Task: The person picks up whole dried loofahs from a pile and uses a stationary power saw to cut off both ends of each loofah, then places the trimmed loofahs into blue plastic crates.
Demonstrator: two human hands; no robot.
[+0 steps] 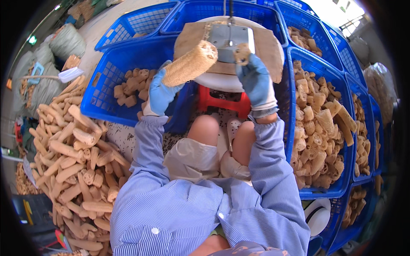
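Loofah (190,65), long and tan, slants in the left hand (163,94), its far end tipped up and rightward before the left part of a wooden board (188,40), its near end toward the right edge of a blue crate (109,68). The left hand, in a blue glove, has its fingers wrapped around that near end. The right hand (255,81), gloved alike, pinches a short cut piece (242,54) between thumb and fingertips, just in front of the near right corner of a grey metal block (241,34) set in the board; whether the piece touches the block, I cannot tell. Beneath the board shows a white round base (220,81), and below it a red stool (224,102).

In the left crate, cut chunks (132,87) lie loosely, partly hidden by the left hand. The right-hand crate (291,128) is heaped with short pieces (316,123) nearly to its near edge, with longer lengths (344,123) leaning at its right edge. Beyond the left crate's near left corner spreads a heap of whole loofahs (70,162).
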